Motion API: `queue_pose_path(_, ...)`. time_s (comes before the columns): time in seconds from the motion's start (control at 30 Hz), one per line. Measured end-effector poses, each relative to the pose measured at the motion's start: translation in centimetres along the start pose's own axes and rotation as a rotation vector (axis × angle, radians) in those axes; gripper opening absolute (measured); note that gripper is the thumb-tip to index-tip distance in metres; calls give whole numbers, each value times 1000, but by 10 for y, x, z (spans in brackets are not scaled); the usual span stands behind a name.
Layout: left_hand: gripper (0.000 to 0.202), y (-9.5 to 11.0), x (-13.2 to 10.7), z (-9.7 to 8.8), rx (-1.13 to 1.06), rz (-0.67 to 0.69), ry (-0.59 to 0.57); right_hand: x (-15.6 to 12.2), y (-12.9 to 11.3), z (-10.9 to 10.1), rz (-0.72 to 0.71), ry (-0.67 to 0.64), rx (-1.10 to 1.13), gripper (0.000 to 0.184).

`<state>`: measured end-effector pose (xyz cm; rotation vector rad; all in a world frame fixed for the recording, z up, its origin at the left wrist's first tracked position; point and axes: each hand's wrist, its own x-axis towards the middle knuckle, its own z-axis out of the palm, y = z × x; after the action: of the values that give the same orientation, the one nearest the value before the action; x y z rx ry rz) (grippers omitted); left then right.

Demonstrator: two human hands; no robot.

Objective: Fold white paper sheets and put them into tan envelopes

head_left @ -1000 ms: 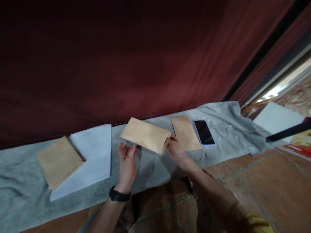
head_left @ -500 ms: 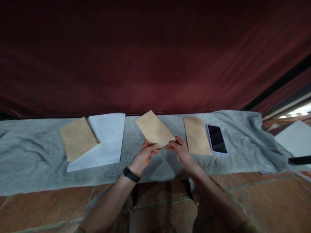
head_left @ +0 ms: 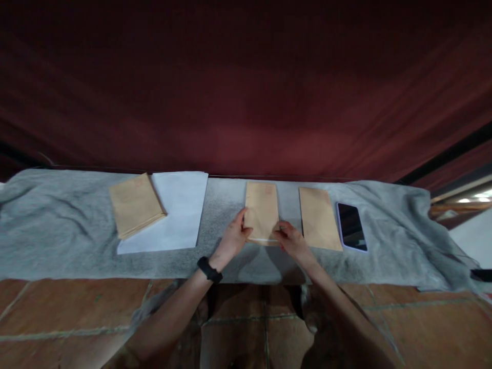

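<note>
A brown paper envelope (head_left: 262,210) lies upright on the grey cloth (head_left: 57,225), its near end held from both sides. My left hand (head_left: 233,241), with a black band at the wrist, pinches the near left corner. My right hand (head_left: 292,245) pinches the near right corner. A second brown envelope (head_left: 319,218) lies flat just to the right of it. To the left, a stack of brown envelopes (head_left: 134,204) rests partly on a white sheet (head_left: 177,210).
A dark phone (head_left: 350,226) lies face up at the right of the second envelope. A dark red curtain (head_left: 246,87) hangs behind the cloth. Brown floor tiles (head_left: 69,312) run along the near side.
The envelope, held tilted in the right hand alone, was taken by the left hand too, turned straight and lowered onto the cloth. The view has swung left.
</note>
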<state>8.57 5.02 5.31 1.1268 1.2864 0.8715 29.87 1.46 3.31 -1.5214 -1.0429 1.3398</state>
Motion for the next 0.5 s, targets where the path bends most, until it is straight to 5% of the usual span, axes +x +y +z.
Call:
queue_pose_path(0.2,58,0,-13,4,464,378,69,-3,17,3,-190,181,-405,37)
queue_pose_path(0.4,49,-16,-17,30,757,637,-258,-14,12,-2,-224,128,-886,48)
queue_pose_path(0.5,56,-26,-16,38,889,682,-296,-13,0,-8,-191,116,-991,39)
